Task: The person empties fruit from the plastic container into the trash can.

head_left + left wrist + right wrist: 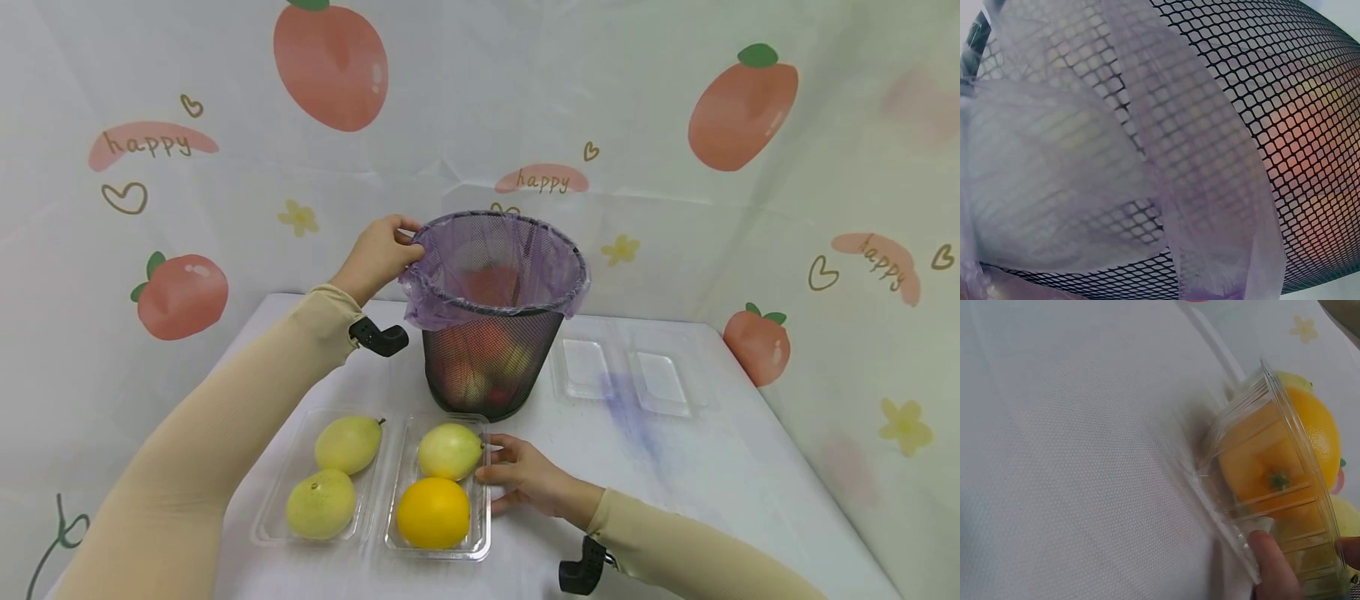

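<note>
In the head view, the left hand (377,254) is pinching the rim of a black wire-mesh wastebasket (438,367), catching the purple plastic liner (438,310) between thumb and fingers. The basket is standing at the centre of the frame, to the right of that grip; reddish and yellowish fruit is showing through its mesh. Lower down, the right hand (536,483) is gripping the right edge of a clear plastic tray (438,552). That tray is lying at the lower centre, left of the grip, carrying a yellow-green pear (450,451) above a bright orange (433,512). A second tray (270,533) is sitting just beside it on the left, holding two greenish pears (348,444). Two more clear trays (588,367) are lying at centre right on the white table (735,467).

In the left wrist view, wrinkled, see-through purple film is covering the mesh across the left and middle; from here I can't tell how the fingers are gripping.

In the right wrist view, the glossy, ribbed tray is leaning across the right side, one finger (1272,562) pressing its outer wall, another digit reaching its rim at the right edge.
</note>
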Motion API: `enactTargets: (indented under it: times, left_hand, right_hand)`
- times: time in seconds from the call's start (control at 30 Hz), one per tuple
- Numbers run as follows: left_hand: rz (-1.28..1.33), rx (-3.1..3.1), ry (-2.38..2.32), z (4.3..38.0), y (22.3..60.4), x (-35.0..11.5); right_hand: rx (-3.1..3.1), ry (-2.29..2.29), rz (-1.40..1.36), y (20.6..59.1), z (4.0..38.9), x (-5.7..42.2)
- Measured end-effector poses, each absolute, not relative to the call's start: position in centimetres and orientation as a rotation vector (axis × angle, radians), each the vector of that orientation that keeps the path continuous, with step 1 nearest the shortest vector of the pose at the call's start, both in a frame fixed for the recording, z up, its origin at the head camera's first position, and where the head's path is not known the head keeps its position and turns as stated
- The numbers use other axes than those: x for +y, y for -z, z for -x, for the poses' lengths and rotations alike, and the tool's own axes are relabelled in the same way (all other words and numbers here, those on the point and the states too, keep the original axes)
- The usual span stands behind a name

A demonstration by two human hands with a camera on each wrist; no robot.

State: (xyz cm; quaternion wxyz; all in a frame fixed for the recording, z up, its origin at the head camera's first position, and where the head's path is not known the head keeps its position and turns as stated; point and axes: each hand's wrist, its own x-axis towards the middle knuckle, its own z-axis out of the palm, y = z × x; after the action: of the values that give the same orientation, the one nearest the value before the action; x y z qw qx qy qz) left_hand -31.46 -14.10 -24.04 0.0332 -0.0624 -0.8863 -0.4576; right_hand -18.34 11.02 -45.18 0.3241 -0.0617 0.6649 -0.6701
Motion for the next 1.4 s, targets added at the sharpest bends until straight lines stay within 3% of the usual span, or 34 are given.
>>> enactTargets:
  times: [1.4]
  left_hand:
    - [0.197,-2.725,1.409,31.6,24.2,-14.1]
  right_hand:
    - [1.793,1.731,0.221,43.8,17.4,13.7]
